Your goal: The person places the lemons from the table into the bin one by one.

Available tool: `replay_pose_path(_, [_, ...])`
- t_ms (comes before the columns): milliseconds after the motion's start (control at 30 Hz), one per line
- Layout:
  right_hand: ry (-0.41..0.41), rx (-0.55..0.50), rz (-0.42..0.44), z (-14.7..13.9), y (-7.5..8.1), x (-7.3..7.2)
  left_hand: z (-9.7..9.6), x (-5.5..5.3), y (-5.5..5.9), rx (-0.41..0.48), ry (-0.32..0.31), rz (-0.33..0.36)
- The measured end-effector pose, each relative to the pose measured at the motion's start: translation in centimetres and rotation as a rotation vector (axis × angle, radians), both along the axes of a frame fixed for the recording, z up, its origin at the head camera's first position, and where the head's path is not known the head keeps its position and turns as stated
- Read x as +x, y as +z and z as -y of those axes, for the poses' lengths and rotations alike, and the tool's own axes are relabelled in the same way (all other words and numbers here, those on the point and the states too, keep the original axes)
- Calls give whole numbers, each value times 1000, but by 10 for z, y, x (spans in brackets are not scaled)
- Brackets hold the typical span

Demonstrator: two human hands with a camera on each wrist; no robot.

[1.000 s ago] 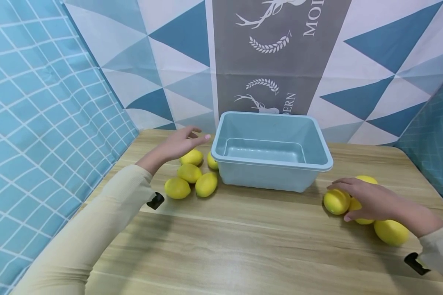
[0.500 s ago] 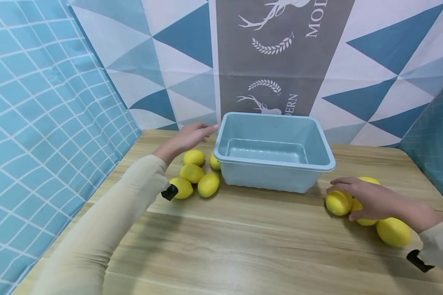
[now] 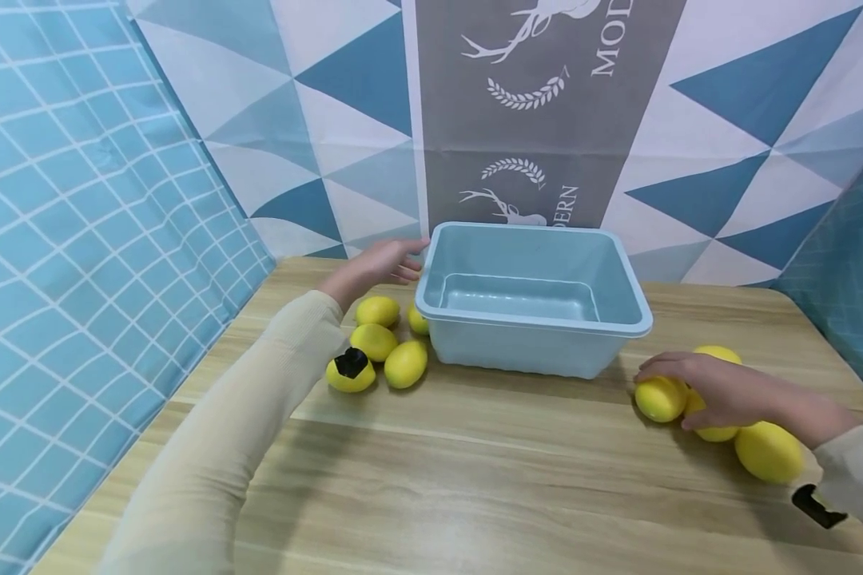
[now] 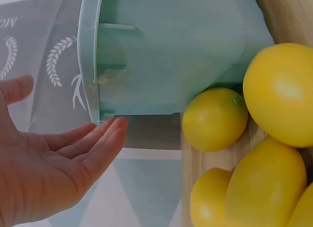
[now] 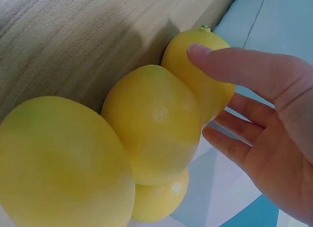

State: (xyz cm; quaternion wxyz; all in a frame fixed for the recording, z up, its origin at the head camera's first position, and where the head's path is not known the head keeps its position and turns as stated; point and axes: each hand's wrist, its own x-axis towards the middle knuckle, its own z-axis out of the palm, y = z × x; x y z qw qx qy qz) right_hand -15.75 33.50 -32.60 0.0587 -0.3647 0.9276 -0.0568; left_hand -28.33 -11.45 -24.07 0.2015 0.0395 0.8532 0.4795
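A light blue plastic bin (image 3: 525,347) stands at the back of the table, with only its bare floor showing inside. My left hand (image 3: 384,262) reaches to its upper left rim, fingers extended; the left wrist view shows the palm turned upward and the fingertips close to the rim, contact unclear. My right hand (image 3: 726,391) lies over a cluster of yellow lemons at the right. Its thumb and fingers are round the lemon (image 3: 660,399) nearest the bin, which rests on the table. In the right wrist view the fingertips are partly hidden behind that lemon (image 5: 217,92).
Several more lemons (image 3: 406,364) lie left of the bin, below my left forearm, one partly tucked against the bin's side. Beside my right hand lies another lemon (image 3: 769,452). Patterned cloth (image 3: 359,176) hangs behind the wooden table (image 3: 475,463).
My left hand has moved right to the bin's rim, and its fingers have straightened. My right hand has stayed at the same lemon, its thumb drawn slightly closer to it. The bin has not moved.
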Motion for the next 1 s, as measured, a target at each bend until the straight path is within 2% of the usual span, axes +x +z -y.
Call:
replay_pose_path(133, [31,-1,-38,1,-1,-3,0,-4,-3,86,17,41])
replay_pose_path(300, [45,1,-49,3,-2,-6,-3,-10,-8,141,47,67])
replay_pose_path(600, [63,-19,-64,3,-5,-8,-6,-17,-11,173,57,90])
replay_pose_path(833, [35,-23,-39,5,-7,-10,-11,-23,-12,198,138,113])
replay_pose_path(1000, [24,-23,-15,5,-8,-11,-11,-25,-13,172,144,133])
